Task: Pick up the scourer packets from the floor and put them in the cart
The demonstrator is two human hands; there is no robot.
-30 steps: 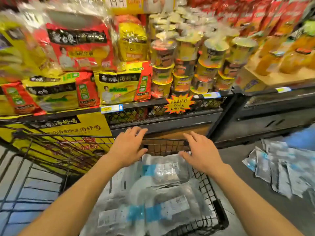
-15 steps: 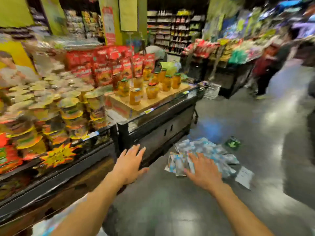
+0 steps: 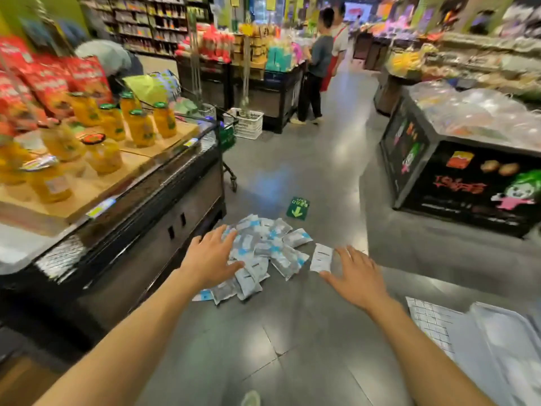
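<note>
Two bare hands stretch out over the grey tiled floor (image 3: 292, 332), both with fingers spread and holding nothing. The left hand (image 3: 209, 259) hangs in front of the near left side of a heap of scourer packets (image 3: 263, 253); whether it touches them cannot be told. The right hand (image 3: 355, 278) is spread to the right of the heap, near a single white packet (image 3: 321, 257) that lies just apart from the pile's right edge.

The heap sits on the floor close beside the base of the black display stand (image 3: 164, 212) on the left, whose long edge runs from near left toward the far middle. Jars of yellow fruit (image 3: 140, 127) stand on wooden boards on its top. A green arrow sticker (image 3: 298, 208) lies on the floor just beyond the heap.

To the right, a second black stand (image 3: 456, 186) with cartoon graphics closes that side; open floor runs between the two stands and on down the aisle. Near the far end of the left stand, a green cart (image 3: 227, 142) and a white crate (image 3: 248, 124) narrow the passage. Two people (image 3: 322, 63) stand farther down the aisle. At the near right corner a blurred white and grey surface (image 3: 483, 347) cuts into view; what it is cannot be told.
</note>
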